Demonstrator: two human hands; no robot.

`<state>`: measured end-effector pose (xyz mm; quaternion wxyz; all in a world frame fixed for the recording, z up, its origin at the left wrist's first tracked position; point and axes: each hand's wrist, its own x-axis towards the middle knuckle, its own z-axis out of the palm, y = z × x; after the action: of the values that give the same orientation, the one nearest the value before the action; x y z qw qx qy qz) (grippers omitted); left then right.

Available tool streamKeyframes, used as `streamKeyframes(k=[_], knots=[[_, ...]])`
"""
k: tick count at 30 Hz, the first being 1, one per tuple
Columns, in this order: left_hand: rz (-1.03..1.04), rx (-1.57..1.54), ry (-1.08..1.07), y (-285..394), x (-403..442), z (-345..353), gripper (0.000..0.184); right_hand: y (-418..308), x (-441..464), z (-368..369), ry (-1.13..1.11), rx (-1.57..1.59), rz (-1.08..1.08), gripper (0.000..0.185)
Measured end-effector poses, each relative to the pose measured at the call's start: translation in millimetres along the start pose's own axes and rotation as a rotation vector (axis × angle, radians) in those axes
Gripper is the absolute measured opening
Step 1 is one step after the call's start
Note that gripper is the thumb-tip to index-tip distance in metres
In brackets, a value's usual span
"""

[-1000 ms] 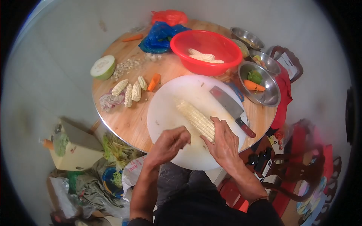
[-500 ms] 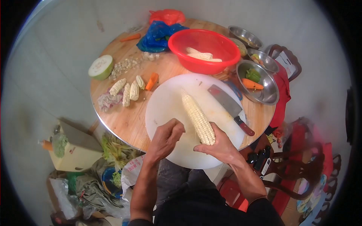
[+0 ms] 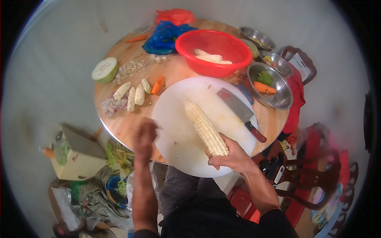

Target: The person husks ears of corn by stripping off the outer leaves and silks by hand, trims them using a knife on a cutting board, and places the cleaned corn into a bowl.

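Note:
A large pale corn cob [image 3: 205, 129] is held in my right hand [image 3: 232, 154], whose fingers wrap round its lower end, over the round white cutting board [image 3: 170, 115]. My left hand [image 3: 145, 135] is smeared by motion at the board's left edge, apart from the cob; its fingers cannot be made out. A cleaver [image 3: 238, 107] with a red-brown handle lies on the right side of the board. Several short corn pieces [image 3: 131, 98] lie on the wooden table left of the board, beside an orange carrot piece [image 3: 158, 85].
Behind the board stands a red basin [image 3: 214, 70] with corn cobs. Metal bowls [image 3: 279, 93] hold vegetables at the right. A cut green gourd [image 3: 105, 70], a blue bag [image 3: 164, 37] and a red bag [image 3: 175, 16] lie farther back. A carton [image 3: 81, 158] stands at the lower left.
My left hand has moved left, away from the cob. The cob has turned and shifted in my right hand, which now grips its lower end from below.

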<state>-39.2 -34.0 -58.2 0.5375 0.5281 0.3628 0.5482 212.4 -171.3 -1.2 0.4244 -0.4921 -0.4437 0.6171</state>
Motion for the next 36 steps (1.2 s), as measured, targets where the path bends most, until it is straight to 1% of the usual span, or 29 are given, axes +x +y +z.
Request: streamKeyframes(k=[1,2,3,4,5,7,8,10,12,14,16,17,18,19,20,21,22,23,24,26,27,28,29,30,32,33,34,35,36], knots=[[0.002,0.056,0.093,-1,8,-26,0.024,0,-1,-2,-0.059,0.154,-0.020,0.061],[0.004,0.112,0.185,0,15,-51,0.026,1,-1,-4,-0.055,0.156,-0.024,0.061],[0.010,0.271,0.227,5,16,-71,0.025,4,-1,-6,-0.100,0.266,-0.027,0.059],[0.018,0.430,0.272,9,14,-87,0.032,5,-2,-8,-0.148,0.373,-0.031,0.057],[0.023,0.432,0.270,3,9,-104,0.032,5,-2,-8,-0.149,0.375,-0.037,0.057],[0.416,1.525,0.498,-8,-4,-126,0.047,6,1,-5,-0.130,0.285,-0.035,0.058],[0.416,1.531,0.508,-8,-7,-129,0.047,7,5,0,-0.140,0.285,-0.038,0.058],[0.312,1.280,0.411,9,-23,-102,0.059,12,10,14,-0.014,0.044,-0.102,0.068],[0.197,0.794,0.149,17,-35,-63,0.062,22,16,22,0.017,-0.046,-0.119,0.071],[-0.004,0.323,-0.141,23,-40,-22,0.061,33,18,32,0.056,-0.138,-0.141,0.074],[-0.116,-0.127,-0.265,19,-44,20,0.056,40,19,45,0.230,-0.458,-0.209,0.080],[-0.113,-0.128,-0.268,21,-42,35,0.056,37,18,51,0.257,-0.530,-0.163,0.085],[-0.166,-0.218,-0.301,25,-39,49,0.056,37,15,50,0.268,-0.530,-0.165,0.085],[-0.221,-0.310,-0.339,30,-36,59,0.056,37,12,48,0.227,-0.586,-0.240,0.084],[-0.222,-0.314,-0.359,37,-33,63,0.056,37,10,44,0.190,-0.642,-0.314,0.084],[-0.219,-0.240,-0.395,46,-29,63,0.057,36,7,31,0.214,-0.643,-0.312,0.084],[-0.220,-0.166,-0.429,49,-25,62,0.058,36,3,7,0.239,-0.740,-0.353,0.076],[-0.142,0.064,-0.442,47,-20,60,0.058,35,-3,-19,0.261,-0.836,-0.390,0.069],[-0.149,0.063,-0.458,45,-17,60,0.058,33,-9,-41,0.275,-0.931,-0.426,0.061],[0.089,0.493,-0.530,43,-15,60,0.056,23,-14,-72,0.633,-1.267,-0.350,0.045],[0.085,0.496,-0.537,44,-15,63,0.056,25,-14,-89,0.673,-1.382,-0.255,0.043],[0.053,0.664,-0.564,46,-17,68,0.057,29,-12,-102,0.712,-1.493,-0.151,0.042],[0.017,0.832,-0.594,45,-20,72,0.057,33,-7,-110,0.714,-1.485,-0.131,0.042],[0.002,0.831,-0.611,38,-23,74,0.057,37,-3,-117,0.666,-1.536,-0.072,0.042],[0.140,0.947,-0.553,21,-29,77,0.058,37,5,-125,0.609,-1.579,0.003,0.042],[0.125,0.945,-0.566,17,-31,79,0.058,33,9,-122,0.623,-1.578,-0.052,0.037],[0.193,1.000,-0.556,13,-32,82,0.057,31,12,-121,0.636,-1.576,-0.107,0.031],[0.267,1.054,-0.546,10,-33,83,0.055,31,15,-123,0.631,-1.571,-0.090,0.031],[0.261,1.052,-0.558,8,-34,85,0.055,30,17,-126,0.631,-1.585,-0.103,0.032]])
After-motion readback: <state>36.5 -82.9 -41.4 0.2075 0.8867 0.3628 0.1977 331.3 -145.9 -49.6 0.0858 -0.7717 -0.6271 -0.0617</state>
